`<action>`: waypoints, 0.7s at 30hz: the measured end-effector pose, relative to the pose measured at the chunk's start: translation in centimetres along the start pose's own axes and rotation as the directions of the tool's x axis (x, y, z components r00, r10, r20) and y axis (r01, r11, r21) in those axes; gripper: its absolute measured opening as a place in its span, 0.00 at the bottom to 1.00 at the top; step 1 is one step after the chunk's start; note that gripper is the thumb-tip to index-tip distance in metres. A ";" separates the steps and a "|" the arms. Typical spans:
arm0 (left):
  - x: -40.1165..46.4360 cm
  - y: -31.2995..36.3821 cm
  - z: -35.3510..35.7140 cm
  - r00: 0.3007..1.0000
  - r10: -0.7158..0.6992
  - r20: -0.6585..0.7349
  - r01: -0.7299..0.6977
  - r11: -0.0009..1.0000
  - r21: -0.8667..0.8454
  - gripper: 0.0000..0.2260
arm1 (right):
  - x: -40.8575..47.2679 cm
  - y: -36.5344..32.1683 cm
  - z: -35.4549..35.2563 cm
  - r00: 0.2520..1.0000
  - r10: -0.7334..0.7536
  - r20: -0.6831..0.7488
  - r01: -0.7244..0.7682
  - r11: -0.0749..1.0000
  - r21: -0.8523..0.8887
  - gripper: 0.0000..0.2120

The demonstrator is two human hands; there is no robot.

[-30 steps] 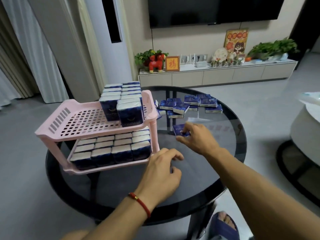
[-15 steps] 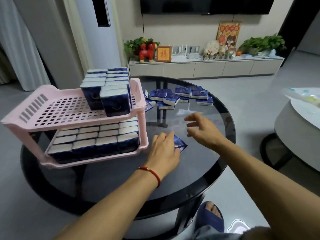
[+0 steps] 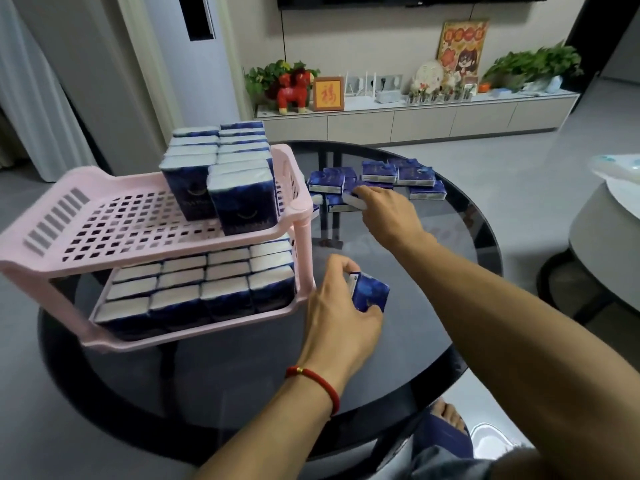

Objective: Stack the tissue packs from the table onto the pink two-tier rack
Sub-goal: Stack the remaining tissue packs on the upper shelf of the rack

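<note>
Two tiers on the pink rack [image 3: 52, 261], standing at the left of the round dark glass worktop [image 3: 433, 341]. Lower tier packed with upright tissue packs [image 3: 194, 289] in rows; upper tier loaded only at its far right end with two rows of upright packs [image 3: 221, 174], the rest bare grid.

Left hand [image 3: 339, 320], red cord at the wrist, just right of the rack's lower tier, grip curled round one blue tissue pack [image 3: 370, 292] held on edge, thumb at the near side, fingers over the top.

Right hand [image 3: 388, 213] stretched to the loose pile of packs [image 3: 398, 178] at the far side of the worktop, fingertips on a pack at the pile's near edge [image 3: 353, 197]; cannot tell whether that grip has closed on it.

A slippered foot [image 3: 446, 427] below the worktop rim.
</note>
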State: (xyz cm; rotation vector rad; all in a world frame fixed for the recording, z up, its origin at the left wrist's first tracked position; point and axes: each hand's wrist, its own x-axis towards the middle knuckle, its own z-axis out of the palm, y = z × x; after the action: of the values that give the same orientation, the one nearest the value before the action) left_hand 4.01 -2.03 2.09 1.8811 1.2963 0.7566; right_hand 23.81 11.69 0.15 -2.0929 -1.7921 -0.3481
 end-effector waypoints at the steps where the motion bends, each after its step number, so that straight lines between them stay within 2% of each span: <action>1: 0.0 -0.1 0.1 1.000 0.004 -0.024 -0.004 1.000 -0.028 0.19 | -0.8 0.0 -0.7 1.000 0.004 -0.022 -0.003 1.000 0.018 0.21; 6: -0.7 0.2 0.6 0.989 0.026 -0.148 -0.037 0.997 -0.074 0.21 | -6.7 -0.2 -7.1 0.994 0.082 -0.067 -0.068 0.979 0.194 0.15; 9: -1.7 0.0 0.4 0.981 0.012 -0.192 -0.035 0.992 -0.119 0.23 | -10.7 -1.2 -11.9 0.990 0.140 0.001 -0.137 0.969 0.204 0.20; 11: -2.2 -0.6 0.5 0.976 0.060 -0.208 -0.089 0.987 -0.132 0.24 | -12.9 -2.1 -14.4 0.986 0.142 0.085 -0.155 0.971 0.183 0.19; 13: -2.9 -0.8 0.3 0.975 0.116 -0.189 -0.145 0.978 -0.152 0.24 | -14.8 -3.3 -15.4 0.981 0.117 0.153 -0.145 0.971 0.189 0.14; 17: -4.3 -0.9 0.2 0.990 0.144 0.001 -0.138 0.953 -0.271 0.28 | -17.2 -5.4 -14.3 0.982 0.110 0.152 -0.146 0.955 0.258 0.11; 21: -4.5 -1.7 -0.7 0.989 0.145 -0.017 -0.142 0.935 -0.325 0.30 | -17.6 -5.3 -14.0 0.973 0.081 0.216 -0.171 0.881 0.441 0.11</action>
State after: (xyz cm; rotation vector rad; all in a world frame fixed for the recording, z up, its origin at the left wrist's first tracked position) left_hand 1.14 -5.71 0.84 1.7176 0.9660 0.9748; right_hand 16.38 -9.40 6.12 -1.9305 -1.6227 0.3008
